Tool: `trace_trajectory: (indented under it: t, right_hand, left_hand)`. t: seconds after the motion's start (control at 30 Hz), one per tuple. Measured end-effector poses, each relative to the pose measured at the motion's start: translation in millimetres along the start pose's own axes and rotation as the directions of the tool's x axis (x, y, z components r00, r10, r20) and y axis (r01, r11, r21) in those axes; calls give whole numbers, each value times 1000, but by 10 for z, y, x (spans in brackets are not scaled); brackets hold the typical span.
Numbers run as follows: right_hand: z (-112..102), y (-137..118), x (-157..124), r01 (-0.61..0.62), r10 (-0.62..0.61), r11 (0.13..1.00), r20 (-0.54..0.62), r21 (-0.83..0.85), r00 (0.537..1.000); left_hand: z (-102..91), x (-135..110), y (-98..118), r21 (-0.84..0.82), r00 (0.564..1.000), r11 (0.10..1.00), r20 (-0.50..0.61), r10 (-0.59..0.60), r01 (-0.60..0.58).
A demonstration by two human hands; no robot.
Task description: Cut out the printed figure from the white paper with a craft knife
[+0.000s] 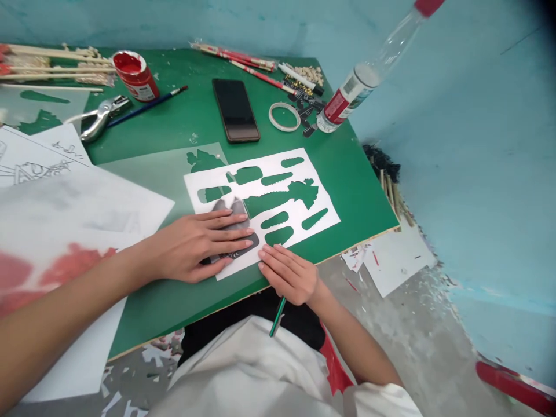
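My left hand (202, 243) lies flat with its fingers stretched over dark grey cut-out pieces (243, 243) on a white stencil sheet (282, 168). The sheet has several holes, one shaped like a long body with a ragged head, and green shows through them. Close by, at the sheet's lower edge, the fingertips of my right hand (289, 272) rest together. A slim green pen-like stick (278, 317) sticks out below that palm, held in the hand; its other end is hidden. Beneath the white sheet lies a translucent sheet (160, 165), also with a cut-out opening.
At the back of the green table (182, 121) are a phone (236, 110), a tape roll (284, 117), a bottle (343, 101), a red paint jar (135, 78), a hole punch (102, 119) and a paintbrush (147, 106). Drawn papers (65, 202) cover the left. Paper scraps litter the floor.
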State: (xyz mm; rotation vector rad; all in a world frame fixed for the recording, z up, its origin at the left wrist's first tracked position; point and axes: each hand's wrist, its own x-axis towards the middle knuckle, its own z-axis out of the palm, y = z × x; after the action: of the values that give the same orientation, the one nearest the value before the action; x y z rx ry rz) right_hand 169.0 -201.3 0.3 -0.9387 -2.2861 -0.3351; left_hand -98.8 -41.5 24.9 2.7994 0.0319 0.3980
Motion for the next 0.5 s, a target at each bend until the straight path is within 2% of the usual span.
trace_trajectory:
  t: [0.33, 0.43, 0.5]
  right_hand:
    - [35, 31, -29, 15, -15, 1000, -35, 25, 999]
    - [32, 22, -11, -23, 28, 996, -59, 85, 998]
    - [-4, -18, 19, -84, 98, 984, -84, 155, 992]
  left_hand:
    - [17, -4, -25, -18, 1000, 1000, -8, 6, -6]
    - [17, 6, -19, -20, 1000, 1000, -9, 7, -7]
    - [20, 7, -13, -18, 1000, 1000, -11, 2, -3]
